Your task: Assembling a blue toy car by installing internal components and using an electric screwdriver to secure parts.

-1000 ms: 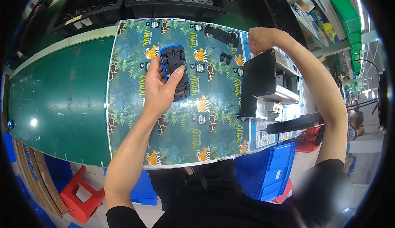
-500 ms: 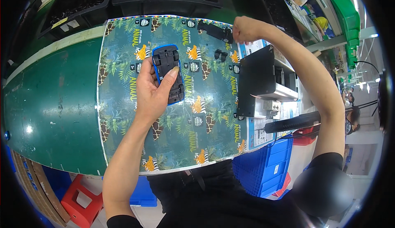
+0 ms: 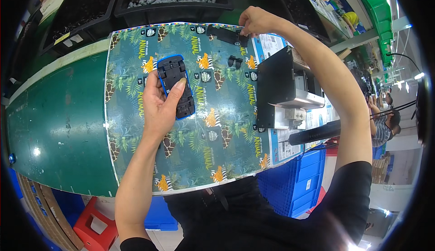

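My left hand (image 3: 158, 103) is wrapped round a toy car (image 3: 176, 85), its black underside facing up and a blue body edge showing round it. The thumb presses on the underside. At the far right of the patterned sheet, my right hand (image 3: 257, 22) has its fingers bent and drawn together, pointing down at the end of a black toy car chassis (image 3: 226, 35). Whatever lies between those fingertips is too small to make out. A small pair of black parts, like wheels (image 3: 234, 62), lies nearer on the sheet.
A black and silver bench device (image 3: 285, 83) stands right of the sheet, under my right forearm. Black bins (image 3: 172, 8) of small dark parts line the back. Blue crates (image 3: 294, 183) and a red stool (image 3: 93, 224) stand below the table.
My right hand has turned from a fist-like shape to fingers pointing down at the chassis end. The left hand still holds the toy car, and the whole view has shifted slightly.
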`<move>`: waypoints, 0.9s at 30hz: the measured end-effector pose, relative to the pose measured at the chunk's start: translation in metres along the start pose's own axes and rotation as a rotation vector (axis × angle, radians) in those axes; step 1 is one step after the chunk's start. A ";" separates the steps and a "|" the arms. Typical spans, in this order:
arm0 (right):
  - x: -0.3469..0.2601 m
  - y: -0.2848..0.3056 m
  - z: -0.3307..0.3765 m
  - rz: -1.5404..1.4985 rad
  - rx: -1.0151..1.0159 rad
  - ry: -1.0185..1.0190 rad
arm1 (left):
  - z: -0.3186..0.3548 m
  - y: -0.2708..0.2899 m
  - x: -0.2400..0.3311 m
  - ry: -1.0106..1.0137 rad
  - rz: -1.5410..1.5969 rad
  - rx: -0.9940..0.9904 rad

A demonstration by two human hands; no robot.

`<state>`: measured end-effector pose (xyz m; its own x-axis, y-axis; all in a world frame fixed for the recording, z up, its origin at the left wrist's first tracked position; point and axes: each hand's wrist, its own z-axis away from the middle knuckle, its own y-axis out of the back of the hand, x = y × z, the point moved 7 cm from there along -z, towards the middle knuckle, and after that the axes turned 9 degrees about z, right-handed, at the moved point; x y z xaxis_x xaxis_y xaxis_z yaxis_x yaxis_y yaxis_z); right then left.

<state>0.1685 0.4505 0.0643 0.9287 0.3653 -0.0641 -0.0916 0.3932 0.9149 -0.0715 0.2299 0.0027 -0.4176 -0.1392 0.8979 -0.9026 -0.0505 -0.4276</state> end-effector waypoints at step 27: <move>0.025 -0.009 0.006 -0.022 -0.035 0.131 | -0.003 -0.002 0.002 -0.041 -0.044 -0.006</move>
<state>0.1945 0.4512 0.0566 0.8761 0.4620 -0.1375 -0.0862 0.4309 0.8983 -0.0712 0.2323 0.0056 -0.3725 -0.1777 0.9109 -0.9208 -0.0515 -0.3866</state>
